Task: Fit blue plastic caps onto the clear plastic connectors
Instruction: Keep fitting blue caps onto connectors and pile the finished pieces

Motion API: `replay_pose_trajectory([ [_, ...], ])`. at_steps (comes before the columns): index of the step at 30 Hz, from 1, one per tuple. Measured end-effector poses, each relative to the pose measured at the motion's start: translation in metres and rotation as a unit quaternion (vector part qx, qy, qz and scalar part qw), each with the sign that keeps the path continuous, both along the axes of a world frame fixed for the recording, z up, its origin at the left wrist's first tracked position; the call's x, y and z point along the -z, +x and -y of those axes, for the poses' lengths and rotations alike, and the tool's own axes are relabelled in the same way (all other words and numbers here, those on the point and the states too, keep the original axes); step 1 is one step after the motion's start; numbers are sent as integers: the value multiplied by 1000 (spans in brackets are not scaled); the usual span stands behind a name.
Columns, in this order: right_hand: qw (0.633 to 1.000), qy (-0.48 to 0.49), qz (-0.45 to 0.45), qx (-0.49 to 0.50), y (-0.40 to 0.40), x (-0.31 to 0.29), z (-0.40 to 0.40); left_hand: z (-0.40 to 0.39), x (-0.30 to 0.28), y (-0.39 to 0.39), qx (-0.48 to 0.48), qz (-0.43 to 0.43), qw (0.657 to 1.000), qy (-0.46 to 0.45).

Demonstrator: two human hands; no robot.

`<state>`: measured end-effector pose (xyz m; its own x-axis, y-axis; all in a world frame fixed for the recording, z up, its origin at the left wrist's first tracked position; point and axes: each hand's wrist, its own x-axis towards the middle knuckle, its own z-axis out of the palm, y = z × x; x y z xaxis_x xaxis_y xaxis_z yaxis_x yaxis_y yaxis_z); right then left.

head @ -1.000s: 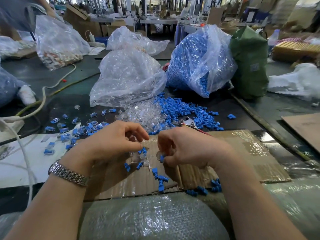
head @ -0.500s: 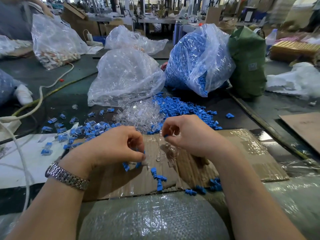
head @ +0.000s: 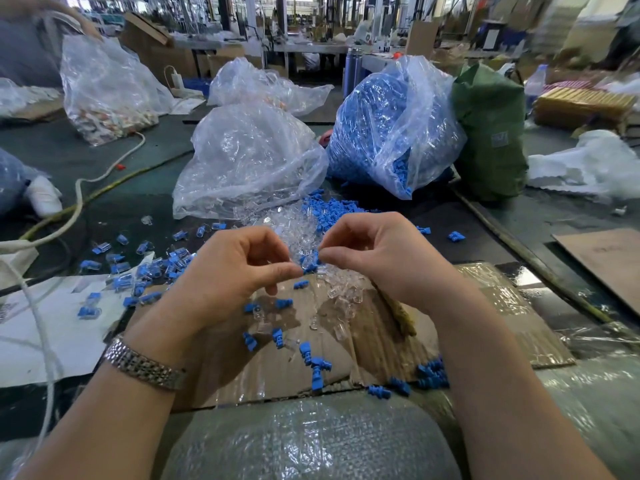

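My left hand (head: 239, 271) and my right hand (head: 377, 254) meet fingertip to fingertip above the cardboard sheet (head: 485, 306). Between them they pinch a small blue cap with a clear connector (head: 310, 265); which hand holds which piece I cannot tell. Loose clear connectors (head: 343, 296) lie under my right hand. Loose blue caps (head: 313, 365) are scattered on the cardboard nearer me. Behind the hands is a heap of clear connectors (head: 294, 223) beside a heap of blue caps (head: 332, 209).
A clear bag of connectors (head: 249, 161) and a bag of blue caps (head: 388, 126) stand behind the heaps, a green sack (head: 491, 133) to their right. Capped pieces (head: 152, 268) lie at left near white paper (head: 69, 327) and a white cable (head: 79, 188). Bubble wrap (head: 304, 441) lies nearest me.
Both hands rose from the cardboard and came together. My left hand moved up and right to meet my right hand, and the two now pinch a cap and connector between them.
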<state>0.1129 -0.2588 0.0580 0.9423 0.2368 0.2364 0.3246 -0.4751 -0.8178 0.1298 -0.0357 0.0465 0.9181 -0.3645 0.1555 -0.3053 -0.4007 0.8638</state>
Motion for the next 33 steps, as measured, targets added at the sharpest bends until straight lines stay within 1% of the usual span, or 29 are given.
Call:
replay_pose_trajectory([
  [2,998,64,-5,-15,-1,-2,0,4,-1,-3,7,-13,998,-67],
  [4,995,98,-10,-24,-2,-2,-3,8,-2,-6,25,-30,992,-116],
  [10,994,102,1,-38,-4,-3,-5,13,-2,-7,39,-49,980,-191],
  [16,994,85,49,-52,-5,-4,-6,16,-3,-8,47,-70,967,-239],
  [18,994,78,62,-51,-5,-5,-5,17,-3,-10,49,-72,964,-251],
  [21,994,65,66,-54,-5,-4,-8,18,-3,-11,47,-64,969,-236],
  [26,996,8,84,-42,-4,-1,-10,21,-2,-12,32,-54,974,-217],
  [29,995,-5,87,-53,-7,-5,-6,18,-2,-9,53,-84,971,-217],
  [33,993,-1,102,-58,-10,-7,-6,12,-3,-9,85,-139,951,-263],
])
